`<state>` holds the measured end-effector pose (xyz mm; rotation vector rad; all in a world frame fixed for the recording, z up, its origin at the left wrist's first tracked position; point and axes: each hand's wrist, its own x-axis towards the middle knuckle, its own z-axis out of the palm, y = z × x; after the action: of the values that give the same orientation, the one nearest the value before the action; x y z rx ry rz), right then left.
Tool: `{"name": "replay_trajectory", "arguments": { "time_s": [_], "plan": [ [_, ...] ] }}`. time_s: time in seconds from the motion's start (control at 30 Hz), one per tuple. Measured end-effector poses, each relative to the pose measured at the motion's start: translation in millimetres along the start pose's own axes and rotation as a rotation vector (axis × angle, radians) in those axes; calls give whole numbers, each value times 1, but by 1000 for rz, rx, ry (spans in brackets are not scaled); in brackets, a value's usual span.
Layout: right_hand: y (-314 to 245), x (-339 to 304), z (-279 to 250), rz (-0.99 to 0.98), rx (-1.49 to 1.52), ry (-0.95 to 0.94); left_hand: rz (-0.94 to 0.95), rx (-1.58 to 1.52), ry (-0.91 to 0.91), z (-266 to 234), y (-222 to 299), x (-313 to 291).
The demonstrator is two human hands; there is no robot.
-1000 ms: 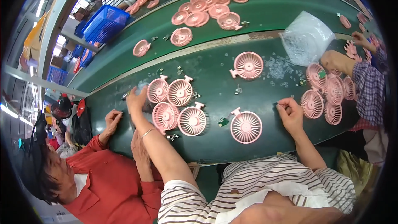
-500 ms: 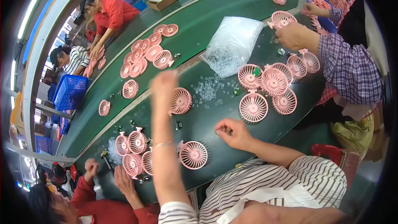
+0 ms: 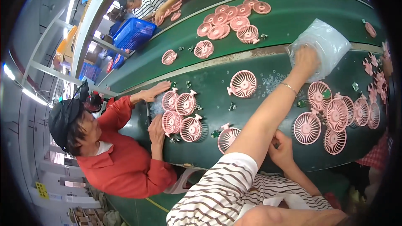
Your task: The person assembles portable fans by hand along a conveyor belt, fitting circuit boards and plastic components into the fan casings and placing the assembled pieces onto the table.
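Note:
My left arm stretches forward and to the right. Its hand (image 3: 307, 60) reaches into the mouth of a clear plastic bag (image 3: 331, 44), and the fingers are hidden there. Below that forearm, my right hand (image 3: 282, 150) is curled with fingertips together near the table's front edge; whatever it may hold does not show. Beside it lies a pink round fan grille (image 3: 228, 139), partly covered by my left arm, with a small green circuit board (image 3: 215, 134) next to it. Small clear rings (image 3: 272, 80) lie scattered left of the bag, near another pink fan grille (image 3: 243, 84).
More pink grilles (image 3: 307, 128) overlap on the right, and a cluster (image 3: 190, 129) lies at the left by a co-worker in red (image 3: 121, 163). Across the dividing ledge, the green belt (image 3: 167, 73) carries further grilles (image 3: 217, 32). A blue basket (image 3: 134, 33) stands beyond.
My left hand has gone from above the ledge to the bag's mouth. My view has swung left, bringing more of the co-worker in red into sight.

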<state>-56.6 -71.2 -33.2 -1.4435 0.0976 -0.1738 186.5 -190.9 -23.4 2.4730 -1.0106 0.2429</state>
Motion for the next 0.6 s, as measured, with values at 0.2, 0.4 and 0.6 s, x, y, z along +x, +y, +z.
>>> {"name": "replay_trajectory", "arguments": {
  "time_s": [0.2, 0.4, 0.6],
  "plan": [
    [1, 3, 4, -10, -72, -65, -50, -146, 172, 12, -22, 8],
    [9, 2, 6, -23, -102, 15, -83, -384, 204, -19, -34, -15],
    [9, 2, 2, 7, -91, 69, -555, -1222, -107, -133, -78, -89]
  ]
}}
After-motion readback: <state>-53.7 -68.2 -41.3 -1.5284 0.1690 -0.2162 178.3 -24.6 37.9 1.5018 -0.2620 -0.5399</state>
